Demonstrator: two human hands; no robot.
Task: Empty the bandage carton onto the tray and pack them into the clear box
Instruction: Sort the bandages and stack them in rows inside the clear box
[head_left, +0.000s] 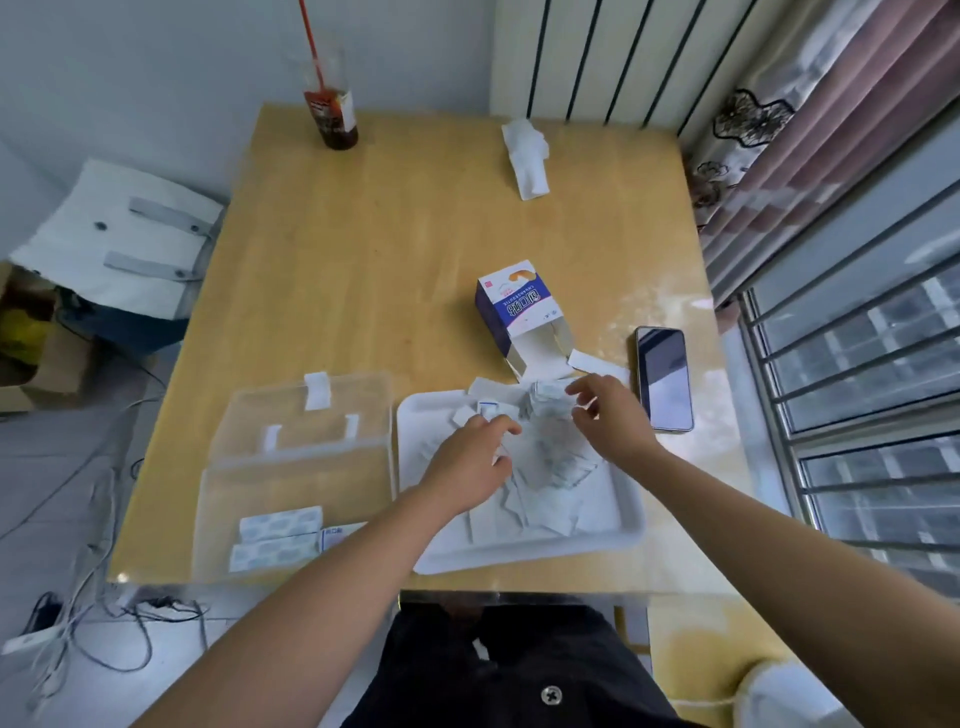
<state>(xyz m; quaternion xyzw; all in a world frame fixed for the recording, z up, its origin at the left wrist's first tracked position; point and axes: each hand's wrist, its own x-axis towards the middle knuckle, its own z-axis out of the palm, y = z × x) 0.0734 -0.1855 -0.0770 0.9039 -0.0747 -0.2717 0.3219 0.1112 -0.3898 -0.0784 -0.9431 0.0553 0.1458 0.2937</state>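
I sit at a light wooden table (415, 234) set in a corner of pale white walls (156, 62). A white ribbed radiator (597, 57) stands behind its far edge. On my right a pinkish patterned curtain (810, 130) hangs beside a barred window (883, 415) that lets in daylight. On my left lie a white garment (119, 228) and a cardboard box (47, 374). Cables (104, 618) and a power strip (28, 640) trail over the grey floor (62, 467).

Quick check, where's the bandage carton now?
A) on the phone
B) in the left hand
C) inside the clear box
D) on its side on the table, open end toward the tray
D: the carton lies on its side on the table, its flaps open toward the tray.
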